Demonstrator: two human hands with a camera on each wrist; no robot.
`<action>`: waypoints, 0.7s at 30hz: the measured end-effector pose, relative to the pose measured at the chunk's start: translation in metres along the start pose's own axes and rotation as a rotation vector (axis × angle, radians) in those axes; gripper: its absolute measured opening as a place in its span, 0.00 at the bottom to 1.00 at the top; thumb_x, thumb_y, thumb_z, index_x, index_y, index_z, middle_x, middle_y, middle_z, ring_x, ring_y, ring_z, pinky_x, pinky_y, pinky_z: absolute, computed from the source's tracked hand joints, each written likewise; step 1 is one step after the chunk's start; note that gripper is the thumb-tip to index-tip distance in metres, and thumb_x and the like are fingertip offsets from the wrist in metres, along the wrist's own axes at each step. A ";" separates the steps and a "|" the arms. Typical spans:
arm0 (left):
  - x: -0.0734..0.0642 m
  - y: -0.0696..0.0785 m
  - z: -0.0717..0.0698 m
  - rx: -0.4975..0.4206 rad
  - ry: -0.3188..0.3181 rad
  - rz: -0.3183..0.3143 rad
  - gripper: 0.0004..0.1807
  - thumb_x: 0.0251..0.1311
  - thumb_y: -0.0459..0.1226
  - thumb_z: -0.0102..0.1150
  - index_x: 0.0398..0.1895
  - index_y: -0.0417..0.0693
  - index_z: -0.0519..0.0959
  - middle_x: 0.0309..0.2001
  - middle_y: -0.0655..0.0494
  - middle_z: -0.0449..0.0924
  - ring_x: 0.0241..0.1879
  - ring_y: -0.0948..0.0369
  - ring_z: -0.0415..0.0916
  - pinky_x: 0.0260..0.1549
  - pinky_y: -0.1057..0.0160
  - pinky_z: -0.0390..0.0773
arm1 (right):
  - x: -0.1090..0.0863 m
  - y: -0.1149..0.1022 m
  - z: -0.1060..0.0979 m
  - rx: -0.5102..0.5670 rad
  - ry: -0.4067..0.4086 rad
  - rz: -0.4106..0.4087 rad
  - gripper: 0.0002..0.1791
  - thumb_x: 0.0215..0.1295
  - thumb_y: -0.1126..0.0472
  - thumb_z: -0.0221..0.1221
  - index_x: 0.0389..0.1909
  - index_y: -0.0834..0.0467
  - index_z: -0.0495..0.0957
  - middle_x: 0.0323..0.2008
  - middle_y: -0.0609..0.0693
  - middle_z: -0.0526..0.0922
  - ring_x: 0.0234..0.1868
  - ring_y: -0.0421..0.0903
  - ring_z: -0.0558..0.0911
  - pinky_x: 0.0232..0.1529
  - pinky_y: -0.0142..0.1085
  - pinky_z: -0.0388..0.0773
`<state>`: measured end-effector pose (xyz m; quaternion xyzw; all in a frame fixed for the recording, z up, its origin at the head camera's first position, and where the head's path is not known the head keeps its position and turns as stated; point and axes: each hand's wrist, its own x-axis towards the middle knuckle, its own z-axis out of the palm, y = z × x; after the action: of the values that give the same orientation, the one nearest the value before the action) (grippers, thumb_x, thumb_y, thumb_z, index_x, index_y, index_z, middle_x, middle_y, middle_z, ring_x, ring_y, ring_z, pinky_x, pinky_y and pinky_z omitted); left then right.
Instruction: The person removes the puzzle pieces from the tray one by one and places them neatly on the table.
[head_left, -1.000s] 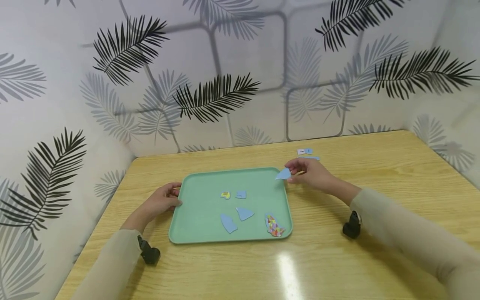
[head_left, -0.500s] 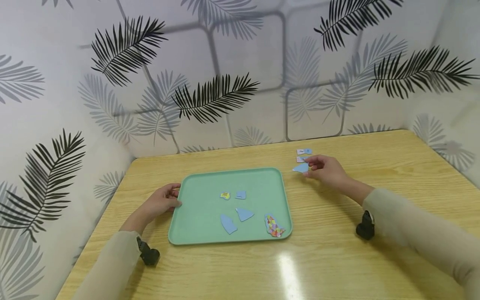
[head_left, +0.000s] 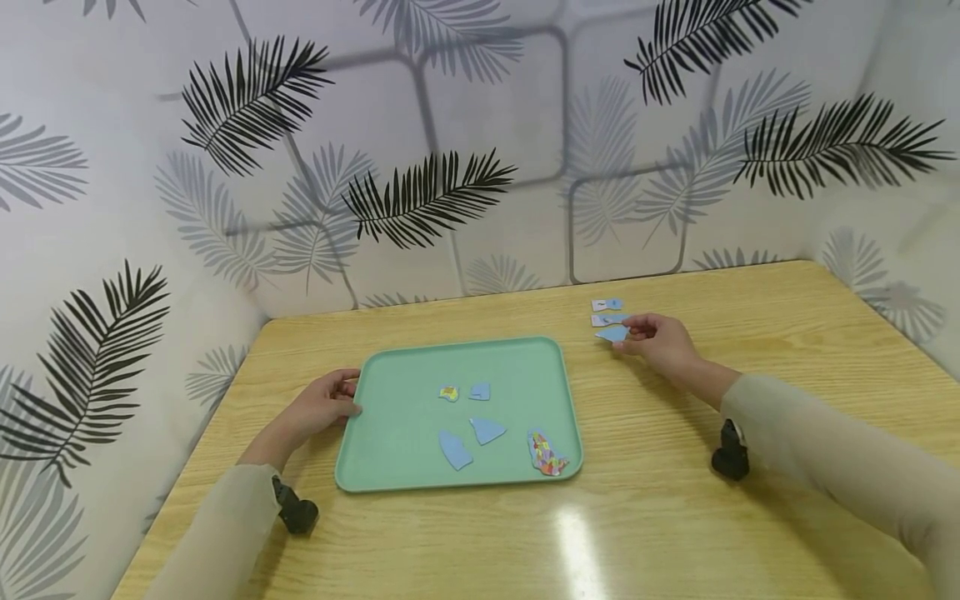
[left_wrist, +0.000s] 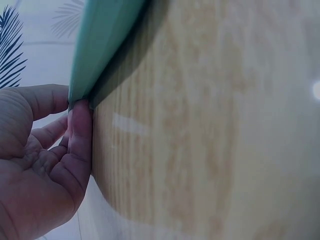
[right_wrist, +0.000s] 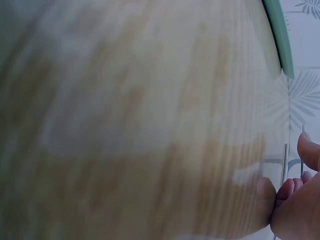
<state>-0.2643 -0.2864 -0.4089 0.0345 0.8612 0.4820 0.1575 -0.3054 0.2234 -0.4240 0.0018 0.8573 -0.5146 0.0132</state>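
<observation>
Beige sleeves are slanting in from both near sides, each showing a black wrist camera by the cuff, above a wood-grain table that is reflecting a bright streak of light. Beyond that, a mint-green tray is lying flat and bearing five flat pieces. Nearest, toward its right corner, a multicoloured piece is sitting, with a curved blue piece well to its left; a triangular blue piece is lying between and slightly farther back. Farther still, a yellow piece and a small blue piece are lying side by side, apart. At the tray's left edge, the left hand is gripping the rim, fingers bent and thumb against it. Off the tray's far right corner, the right hand is pinching a pointed blue piece between thumb and fingertips; whether that piece is touching the table cannot be told. Just beyond it, a nearer pale-and-blue strip and a farther pale-and-blue strip are lying on the table, bearing dark marks too small to read. Behind everything, a wall is showing black and grey leaf patterns.
</observation>
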 end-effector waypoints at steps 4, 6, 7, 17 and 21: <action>0.000 0.000 0.001 0.002 0.002 0.000 0.35 0.63 0.27 0.55 0.73 0.34 0.54 0.50 0.42 0.66 0.44 0.54 0.66 0.39 0.60 0.76 | 0.000 0.000 0.002 -0.006 0.032 0.009 0.27 0.62 0.63 0.65 0.59 0.71 0.71 0.48 0.60 0.73 0.45 0.49 0.70 0.43 0.31 0.69; 0.000 0.001 0.001 0.004 0.002 0.000 0.35 0.63 0.27 0.55 0.73 0.34 0.54 0.50 0.42 0.66 0.45 0.54 0.66 0.39 0.60 0.76 | 0.000 0.000 0.003 -0.016 0.049 0.015 0.27 0.62 0.63 0.65 0.58 0.72 0.71 0.47 0.60 0.73 0.45 0.49 0.70 0.43 0.33 0.69; 0.000 0.001 0.001 0.004 0.003 -0.003 0.35 0.63 0.27 0.55 0.73 0.34 0.54 0.50 0.42 0.66 0.45 0.54 0.66 0.39 0.60 0.76 | 0.000 -0.001 0.004 -0.021 0.055 0.021 0.27 0.62 0.64 0.65 0.58 0.72 0.71 0.46 0.60 0.73 0.44 0.49 0.70 0.43 0.34 0.69; 0.001 -0.002 0.001 0.002 0.006 -0.012 0.35 0.63 0.27 0.55 0.72 0.35 0.55 0.49 0.43 0.65 0.44 0.54 0.66 0.39 0.60 0.76 | 0.003 -0.006 0.008 -0.093 0.085 0.095 0.26 0.61 0.61 0.66 0.57 0.70 0.73 0.47 0.60 0.73 0.47 0.53 0.71 0.48 0.42 0.68; 0.001 -0.002 0.000 -0.004 0.006 -0.005 0.35 0.62 0.27 0.54 0.72 0.34 0.55 0.48 0.44 0.65 0.44 0.53 0.66 0.39 0.60 0.75 | 0.005 -0.008 0.009 -0.129 0.094 0.120 0.27 0.61 0.60 0.67 0.57 0.68 0.73 0.47 0.59 0.73 0.47 0.53 0.70 0.48 0.43 0.68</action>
<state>-0.2652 -0.2871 -0.4112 0.0307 0.8609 0.4833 0.1561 -0.3103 0.2116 -0.4210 0.0764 0.8866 -0.4561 0.0041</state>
